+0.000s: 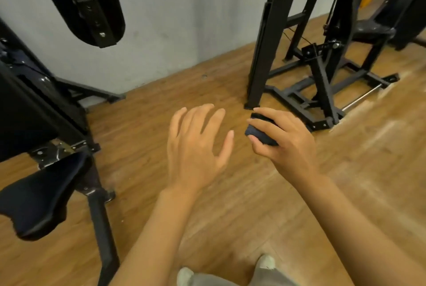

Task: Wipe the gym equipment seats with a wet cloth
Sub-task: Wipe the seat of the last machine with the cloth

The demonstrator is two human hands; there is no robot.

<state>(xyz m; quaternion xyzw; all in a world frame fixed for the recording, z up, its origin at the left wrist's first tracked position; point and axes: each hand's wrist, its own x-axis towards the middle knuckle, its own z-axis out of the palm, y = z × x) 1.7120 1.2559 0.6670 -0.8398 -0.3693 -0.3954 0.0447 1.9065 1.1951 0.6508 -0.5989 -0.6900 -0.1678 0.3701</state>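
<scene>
While our right hand [284, 140] balls the cloth [259, 132] ready to wipe, our left hand [196, 145] hangs spread and empty, between seats.

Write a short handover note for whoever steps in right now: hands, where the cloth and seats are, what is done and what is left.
Right hand: holds the bunched dark cloth, in the air above the wooden floor.
Left hand: open, fingers spread, holding nothing.
Near seat: lower left, not touched now.
Far seat: upper right, on the other machine, out of reach from here.
Done: cannot tell whether either seat has been wiped.
Left: bring the cloth to a seat and wipe; check both.
</scene>
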